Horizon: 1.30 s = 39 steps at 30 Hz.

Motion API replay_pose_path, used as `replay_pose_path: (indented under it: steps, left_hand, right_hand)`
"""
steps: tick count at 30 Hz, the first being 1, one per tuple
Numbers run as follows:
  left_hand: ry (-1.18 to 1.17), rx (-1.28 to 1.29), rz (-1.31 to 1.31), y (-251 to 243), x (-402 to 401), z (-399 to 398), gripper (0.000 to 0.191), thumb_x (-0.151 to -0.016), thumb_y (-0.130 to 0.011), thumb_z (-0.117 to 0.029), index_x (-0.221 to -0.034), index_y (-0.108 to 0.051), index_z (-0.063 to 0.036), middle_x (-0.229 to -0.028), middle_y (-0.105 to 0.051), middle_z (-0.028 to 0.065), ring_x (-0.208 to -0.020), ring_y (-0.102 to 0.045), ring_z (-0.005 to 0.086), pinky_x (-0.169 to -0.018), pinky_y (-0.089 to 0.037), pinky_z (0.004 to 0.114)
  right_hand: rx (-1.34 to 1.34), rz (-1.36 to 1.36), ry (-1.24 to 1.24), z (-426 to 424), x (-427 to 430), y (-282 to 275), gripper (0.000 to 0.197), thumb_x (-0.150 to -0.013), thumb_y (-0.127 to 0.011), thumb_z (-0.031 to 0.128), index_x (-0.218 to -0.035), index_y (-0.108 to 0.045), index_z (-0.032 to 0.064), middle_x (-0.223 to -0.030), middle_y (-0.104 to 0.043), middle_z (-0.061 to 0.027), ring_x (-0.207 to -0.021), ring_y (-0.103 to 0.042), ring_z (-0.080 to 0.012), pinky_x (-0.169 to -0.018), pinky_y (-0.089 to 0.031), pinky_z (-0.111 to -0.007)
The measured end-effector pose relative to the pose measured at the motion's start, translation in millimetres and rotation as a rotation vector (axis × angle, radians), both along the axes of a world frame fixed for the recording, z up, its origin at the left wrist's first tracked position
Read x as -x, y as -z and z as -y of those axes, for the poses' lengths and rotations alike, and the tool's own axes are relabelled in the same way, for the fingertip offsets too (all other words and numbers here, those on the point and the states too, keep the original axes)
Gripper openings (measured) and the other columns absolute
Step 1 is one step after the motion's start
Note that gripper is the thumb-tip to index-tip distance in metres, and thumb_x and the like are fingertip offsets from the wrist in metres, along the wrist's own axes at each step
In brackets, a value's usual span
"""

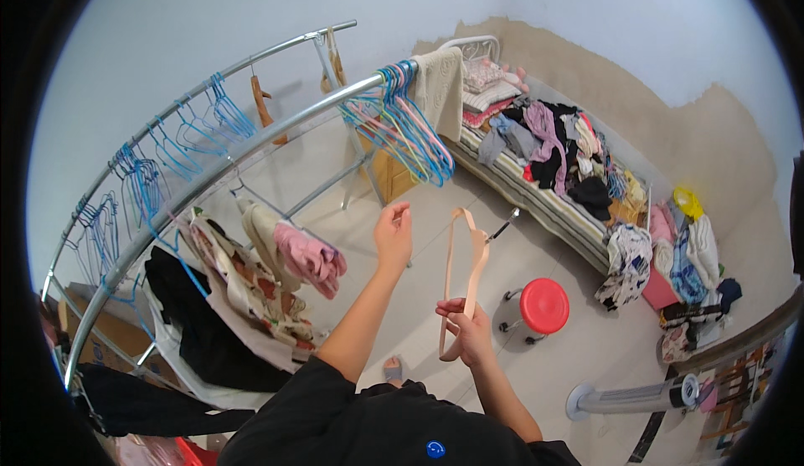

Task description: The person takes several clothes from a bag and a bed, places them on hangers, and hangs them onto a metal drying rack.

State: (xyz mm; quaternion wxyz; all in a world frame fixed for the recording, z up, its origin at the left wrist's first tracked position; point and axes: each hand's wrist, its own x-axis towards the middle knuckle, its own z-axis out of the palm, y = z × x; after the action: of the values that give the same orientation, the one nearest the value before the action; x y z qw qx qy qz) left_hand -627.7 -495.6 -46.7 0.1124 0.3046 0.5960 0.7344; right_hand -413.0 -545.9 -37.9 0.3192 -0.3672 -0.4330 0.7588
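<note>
My right hand [466, 333] grips one end of a peach-coloured clothes hanger [478, 265], which is held on its side with the hook pointing right. To its left, my left hand [394, 237] is raised with bent fingers and apart from the hanger; whether anything small lies in its fingers cannot be told. Beyond the left hand, a bunch of blue, pink and green hangers [408, 133] hangs from the end of the metal rail [264, 136], beside a cream towel [440, 86]. Several garments, among them a pink cloth [308, 255] and a black one [213, 334], hang lower on the left.
Blue hangers [188, 139] line the rear rail. A bed [534, 205] piled with clothes stands along the wall. A red stool [544, 306] on casters and a tower fan [634, 397] stand on the right. Stacked clothes [691, 265] lie past the bed's end.
</note>
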Motion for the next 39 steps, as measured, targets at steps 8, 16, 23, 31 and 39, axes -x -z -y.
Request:
replay_pose_path:
  steps: [8, 16, 23, 31, 39]
  left_hand:
    - [-0.346, 0.005, -0.031, 15.7, 71.8, -140.8, 0.024, -0.082, -0.059, -0.016, -0.099, -0.058, 0.0004, -0.084, -0.061, 0.0099, -0.068, -0.056, 0.0171, -0.065, -0.045, 0.028]
    - [-0.548, -0.117, -0.161, -16.9, 45.0, -170.9, 0.018, -0.092, -0.046, -0.017, -0.083, -0.051, -0.0032, -0.061, -0.045, 0.0000, -0.055, -0.040, 0.0086, -0.050, -0.035, 0.026]
    - [-0.547, -0.075, -0.059, -15.2, -58.2, -181.4, 0.017, -0.093, -0.044, -0.018, -0.088, -0.047, -0.0023, -0.072, -0.046, 0.0030, -0.061, -0.041, 0.0099, -0.057, -0.037, 0.025]
    - [0.314, -0.066, -0.043, 13.7, -213.7, -221.3, 0.013, -0.096, -0.039, -0.014, -0.101, -0.040, -0.0031, -0.065, -0.047, 0.0021, -0.050, -0.036, 0.0049, -0.045, -0.031, 0.018]
    - [0.930, 0.103, 0.237, 40.1, -241.8, -375.5, 0.023, -0.097, -0.036, -0.019, -0.111, -0.038, -0.0011, -0.070, -0.050, 0.0045, -0.048, -0.039, 0.0044, -0.044, -0.033, 0.017]
  right_hand:
    - [-0.019, -0.020, -0.029, -77.1, 19.3, -5.5, 0.024, -0.077, -0.047, -0.003, -0.102, -0.048, -0.0003, -0.104, -0.057, -0.0173, -0.098, -0.058, -0.0265, -0.085, -0.046, -0.037]
    - [-0.020, -0.103, -0.107, -173.2, -1.8, 3.7, 0.028, -0.077, -0.047, -0.001, -0.105, -0.046, -0.0024, -0.103, -0.057, -0.0174, -0.096, -0.058, -0.0250, -0.084, -0.047, -0.035]
    - [-0.059, -0.195, -0.083, -262.4, -40.7, 6.4, 0.028, -0.076, -0.047, -0.008, -0.104, -0.048, -0.0025, -0.102, -0.058, -0.0174, -0.095, -0.059, -0.0249, -0.086, -0.046, -0.033]
    - [-0.083, -0.108, 0.164, -343.7, -87.1, 34.6, 0.022, -0.079, -0.054, -0.003, -0.101, -0.050, -0.0040, -0.097, -0.060, -0.0147, -0.092, -0.059, -0.0204, -0.083, -0.048, -0.030]
    - [-0.126, 0.107, 0.405, -464.8, -126.6, 51.6, 0.020, -0.081, -0.056, 0.001, -0.100, -0.050, -0.0018, -0.089, -0.059, -0.0100, -0.082, -0.060, -0.0158, -0.073, -0.050, -0.026]
